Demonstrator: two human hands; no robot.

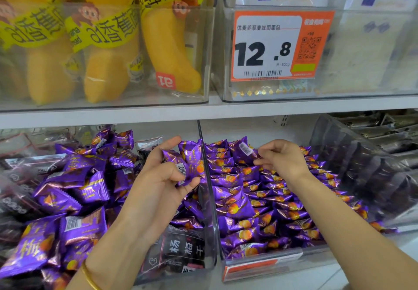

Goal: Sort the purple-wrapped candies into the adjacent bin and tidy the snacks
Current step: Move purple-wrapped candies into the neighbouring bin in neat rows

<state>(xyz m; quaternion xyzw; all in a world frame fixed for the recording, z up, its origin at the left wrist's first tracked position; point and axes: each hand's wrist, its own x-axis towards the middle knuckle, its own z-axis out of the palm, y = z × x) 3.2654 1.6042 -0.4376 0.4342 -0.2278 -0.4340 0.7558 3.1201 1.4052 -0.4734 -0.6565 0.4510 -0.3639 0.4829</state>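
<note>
- Head view showed your left hand (165,176) at the centre of the frame. Its fingers were curled round a clutch of purple candies (188,161), held right at the top edge of the clear wall (207,170) between the two bins.
- Your right hand (282,157), just right of centre, had its fingers bent. Thumb and forefinger pinched the edge of one upright purple candy (244,150) above the right bin (260,265).
- That right bin held rows of purple candies (260,201), most with the orange fruit print facing up.
- At lower left, the left bin (212,258) held loose purple candies (74,190) mixed with dark packets (181,251).
- A gold bangle (90,276) sat on your left wrist, at the bottom edge.
- On the upper shelf stood yellow banana-bread packs (104,68) at upper left, and an orange price tag (280,45) reading 12.8 at upper right.
</note>
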